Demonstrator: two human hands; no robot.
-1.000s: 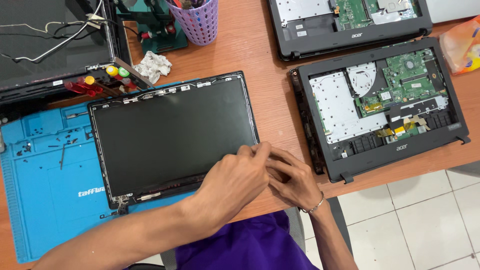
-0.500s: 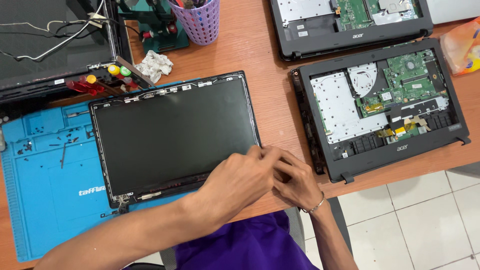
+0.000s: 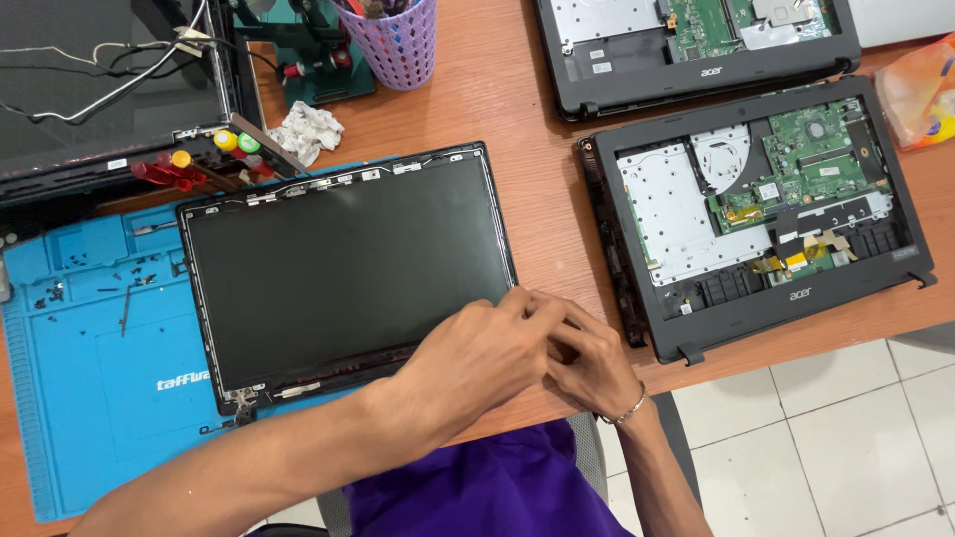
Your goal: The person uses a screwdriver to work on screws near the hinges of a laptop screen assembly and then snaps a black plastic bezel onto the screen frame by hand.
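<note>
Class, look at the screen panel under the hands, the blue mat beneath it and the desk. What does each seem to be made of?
Screen panel: a dark, faintly glossy face, probably glass or plastic, edged by a thin frame with small silvery tabs that look like metal. Blue mat: matte, with moulded trays, likely silicone or rubber. Desk: smooth reddish-brown surface with faint grain, probably wood or laminate.

A strip of bare brown wooden tabletop (image 3: 542,179) runs up the middle of the frame, between the black laptop screen panel (image 3: 348,264) and the opened black laptop base (image 3: 761,214); a lilac plastic basket cup (image 3: 396,45) blocks its upper end.
</note>
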